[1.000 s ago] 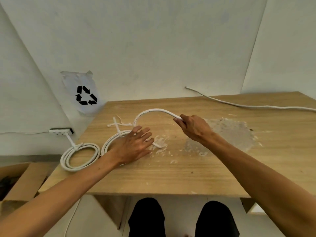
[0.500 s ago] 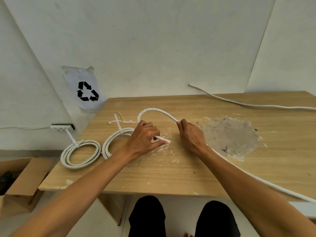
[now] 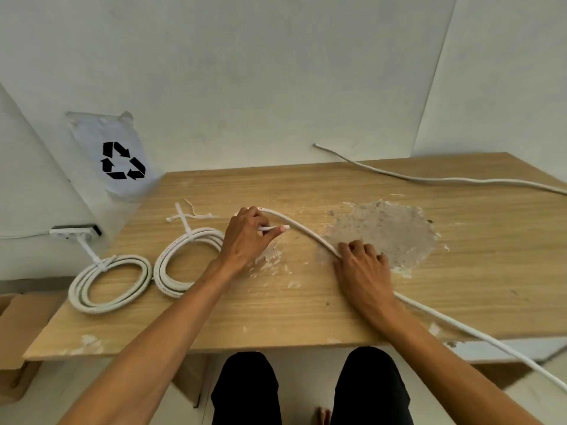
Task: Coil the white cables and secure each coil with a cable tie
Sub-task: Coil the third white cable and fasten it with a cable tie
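Observation:
A long white cable (image 3: pixel 306 231) arcs over the wooden table (image 3: pixel 306 308). My left hand (image 3: pixel 245 237) grips its small first loop, and the free end (image 3: pixel 283 227) pokes out to the right of the fingers. My right hand (image 3: pixel 362 268) holds the same cable lower down, fingers curled over it; from there it trails off the front right edge. Two finished coils lie at the left, each bound with a white tie: one (image 3: pixel 109 283) at the table's corner, one (image 3: pixel 184 259) partly under my left wrist. Loose white ties (image 3: pixel 191 214) lie behind them.
Another white cable (image 3: pixel 429 179) runs along the back right of the table. A patch of scraped veneer (image 3: pixel 383 231) marks the middle. A sheet with a recycling sign (image 3: pixel 122 161) hangs on the left wall above a socket strip (image 3: pixel 75 231). A cardboard box (image 3: pixel 15 317) stands at the lower left.
My left hand went from lying flat on the coil to gripping the cable's loop near its end. My right hand slid down the cable toward me, drawing the arc lower and longer.

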A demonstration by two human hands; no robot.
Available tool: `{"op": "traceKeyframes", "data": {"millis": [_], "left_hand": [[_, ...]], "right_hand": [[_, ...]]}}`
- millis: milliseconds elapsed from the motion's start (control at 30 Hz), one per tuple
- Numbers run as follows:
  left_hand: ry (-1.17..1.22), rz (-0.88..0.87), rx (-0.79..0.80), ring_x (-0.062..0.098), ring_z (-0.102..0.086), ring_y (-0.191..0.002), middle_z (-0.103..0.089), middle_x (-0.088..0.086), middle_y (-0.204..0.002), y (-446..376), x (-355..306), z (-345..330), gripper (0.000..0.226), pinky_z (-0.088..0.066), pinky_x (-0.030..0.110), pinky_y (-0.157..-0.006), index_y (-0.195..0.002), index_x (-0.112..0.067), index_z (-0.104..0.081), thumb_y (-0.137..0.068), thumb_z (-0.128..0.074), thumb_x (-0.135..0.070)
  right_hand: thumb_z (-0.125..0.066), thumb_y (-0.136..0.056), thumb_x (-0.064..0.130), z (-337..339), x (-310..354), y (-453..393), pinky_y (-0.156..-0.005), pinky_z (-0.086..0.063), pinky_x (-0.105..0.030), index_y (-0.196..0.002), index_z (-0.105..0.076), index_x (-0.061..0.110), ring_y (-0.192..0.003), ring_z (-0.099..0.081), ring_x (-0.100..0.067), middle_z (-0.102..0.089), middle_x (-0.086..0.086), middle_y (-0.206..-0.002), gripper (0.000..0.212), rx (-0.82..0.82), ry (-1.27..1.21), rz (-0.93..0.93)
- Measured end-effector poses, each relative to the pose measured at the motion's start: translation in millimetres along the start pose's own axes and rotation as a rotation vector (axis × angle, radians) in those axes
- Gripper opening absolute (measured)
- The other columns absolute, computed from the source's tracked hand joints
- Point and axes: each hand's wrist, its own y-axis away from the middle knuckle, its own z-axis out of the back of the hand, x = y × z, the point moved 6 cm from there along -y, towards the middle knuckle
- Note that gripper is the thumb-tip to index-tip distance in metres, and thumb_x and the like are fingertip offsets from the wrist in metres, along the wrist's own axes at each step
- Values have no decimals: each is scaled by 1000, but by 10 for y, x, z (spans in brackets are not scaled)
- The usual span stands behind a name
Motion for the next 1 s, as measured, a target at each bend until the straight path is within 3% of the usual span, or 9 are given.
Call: {"op": "traceKeyframes", "data": {"millis": [133, 200, 267, 367, 467, 567, 667, 767, 1000], "left_hand": [[6, 37, 197, 22, -49, -128, -60, 0, -131, 72, 41, -362, 51, -41, 36, -104, -107, -22, -70, -85, -58, -66], [41, 65, 306, 21, -27, -149, -33, 2, -160, 80, -6, -494, 64, -27, 41, -119, -141, -31, -53, -87, -55, -66], [29, 74, 404, 18, -7, -154, -9, 1, -168, 49, -54, -552, 73, -12, 41, -124, -155, -36, -29, -92, -49, -66], [-56, 86, 492, 19, 5, -154, 6, 4, -168, 8, -65, -591, 73, 1, 37, -122, -158, -36, -15, -96, -37, -67], [-124, 83, 527, 21, 15, -153, 17, 3, -166, -13, -21, -661, 75, 8, 41, -122, -158, -39, -6, -94, -26, -72], [-154, 112, 521, 22, 19, -152, 19, 2, -166, -52, 48, -705, 83, 11, 47, -122, -158, -41, -1, -87, -19, -81], [-174, 177, 522, 23, 19, -152, 17, 1, -166, -88, 55, -743, 91, 13, 49, -121, -158, -40, 1, -82, -20, -87], [-189, 230, 509, 23, 15, -153, 14, 1, -167, -123, 56, -767, 96, 13, 49, -121, -158, -39, -2, -80, -22, -90], [-198, 251, 490, 24, 11, -154, 7, 1, -168, -160, 79, -801, 88, 9, 49, -122, -158, -40, -14, -84, -21, -87]], "right_hand": [[-41, -104, 31, 160, -407, 205, -72, -42, -35, -113, -48, 19, -96, -56, -25, -56, -4, -107, 17, -8, 31, -67], [-39, -106, 27, 265, -478, 139, -61, -45, -36, -108, -39, 19, -77, -57, -24, -54, -3, -92, 9, 31, -38, -39], [-42, -106, 27, 406, -484, -28, -58, -49, -38, -109, -39, 17, -66, -56, -22, -54, -2, -83, 11, 47, 7, 37], [-49, -104, 26, 655, -410, -371, -57, -52, -35, -111, -52, 14, -62, -55, -18, -48, 1, -73, 14, 73, 202, 175], [-46, -105, 28, 834, -283, -677, -58, -44, -34, -114, -58, 15, -71, -61, -22, -56, -4, -82, 20, 74, 391, 336], [-42, -106, 28, 878, -242, -918, -59, -39, -34, -116, -59, 16, -79, -66, -26, -65, -6, -93, 23, 60, 506, 472], [-37, -108, 30, 762, -262, -1142, -57, -38, -34, -115, -56, 16, -71, -60, -26, -66, -5, -91, 25, 38, 555, 559], [-34, -108, 33, 573, -306, -1372, -56, -38, -35, -114, -53, 16, -62, -49, -25, -66, -4, -86, 27, 7, 495, 553], [-38, -106, 33, 76, -489, -1609, -58, -40, -36, -113, -49, 14, -64, -48, -26, -64, -8, -92, 23, -1, 213, 370]]}}
